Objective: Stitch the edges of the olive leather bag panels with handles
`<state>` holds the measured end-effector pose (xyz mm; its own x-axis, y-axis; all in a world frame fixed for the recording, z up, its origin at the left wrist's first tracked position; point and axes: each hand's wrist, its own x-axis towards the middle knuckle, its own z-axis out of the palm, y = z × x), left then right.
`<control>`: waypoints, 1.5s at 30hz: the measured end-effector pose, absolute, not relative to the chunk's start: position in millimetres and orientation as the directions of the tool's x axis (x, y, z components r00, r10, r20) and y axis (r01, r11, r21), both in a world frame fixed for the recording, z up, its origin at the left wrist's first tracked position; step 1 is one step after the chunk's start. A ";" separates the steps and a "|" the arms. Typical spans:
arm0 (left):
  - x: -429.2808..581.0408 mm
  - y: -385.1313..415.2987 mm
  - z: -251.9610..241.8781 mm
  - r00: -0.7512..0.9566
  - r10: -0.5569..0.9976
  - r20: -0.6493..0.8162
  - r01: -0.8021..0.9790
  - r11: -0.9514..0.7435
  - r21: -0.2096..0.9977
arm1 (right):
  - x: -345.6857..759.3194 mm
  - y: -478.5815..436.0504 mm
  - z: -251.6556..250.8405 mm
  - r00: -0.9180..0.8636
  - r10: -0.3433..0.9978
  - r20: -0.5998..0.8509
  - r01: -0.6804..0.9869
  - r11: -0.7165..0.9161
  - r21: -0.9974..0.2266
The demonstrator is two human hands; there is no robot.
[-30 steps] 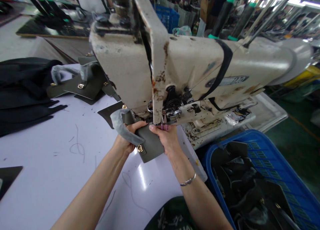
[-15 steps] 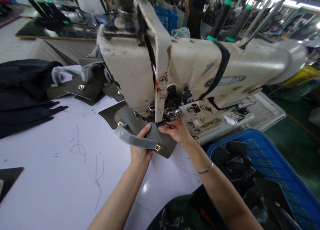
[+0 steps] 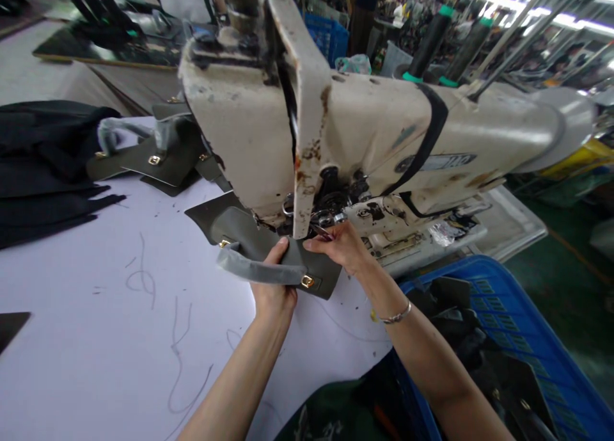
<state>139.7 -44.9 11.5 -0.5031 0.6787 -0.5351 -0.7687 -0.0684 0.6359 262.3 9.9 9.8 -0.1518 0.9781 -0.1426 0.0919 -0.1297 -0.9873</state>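
Note:
A dark olive bag panel [image 3: 254, 226] with gold buckles and a grey plastic-wrapped handle [image 3: 259, 271] lies under the needle area of the sewing machine [image 3: 369, 121]. My left hand [image 3: 275, 278] is closed on the panel, thumb on top beneath the handle, fingers under the near edge. Close to the presser foot, my right hand [image 3: 338, 246] is closed in a pinch around a slim metal tool [image 3: 322, 232], its fingertips touching the panel's top. Its exact kind is hidden by the fingers. The needle and stitch line are hidden behind the machine's guard.
More olive bag panels [image 3: 165, 156] with wrapped handles lie at the back left, beside a pile of black fabric pieces [image 3: 43, 166]. On the right stands a blue basket [image 3: 537, 326] of similar dark pieces. Dark thread spools [image 3: 429, 44] rise behind the machine.
The view has shifted slightly. The panel's right end has turned a little away from me under the machine, with both hands keeping their hold.

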 end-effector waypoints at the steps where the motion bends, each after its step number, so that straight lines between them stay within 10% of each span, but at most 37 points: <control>1: 139.0 -43.8 11.4 -0.502 0.673 -0.543 -0.770 -0.062 0.635 | 261.6 10.2 9.0 -0.197 0.968 -0.156 0.116 -0.135 -0.984; 27: 97.1 -25.9 2.1 -0.382 0.781 -0.494 -0.694 0.110 0.712 | 238.5 -6.6 -5.0 -0.110 0.988 -0.112 0.263 -0.080 -0.962; 45: 60.6 -0.6 4.6 -0.095 0.912 -0.399 -0.698 0.225 0.680 | 215.5 -32.6 -5.1 -0.014 0.949 -0.316 -0.244 -0.310 -0.919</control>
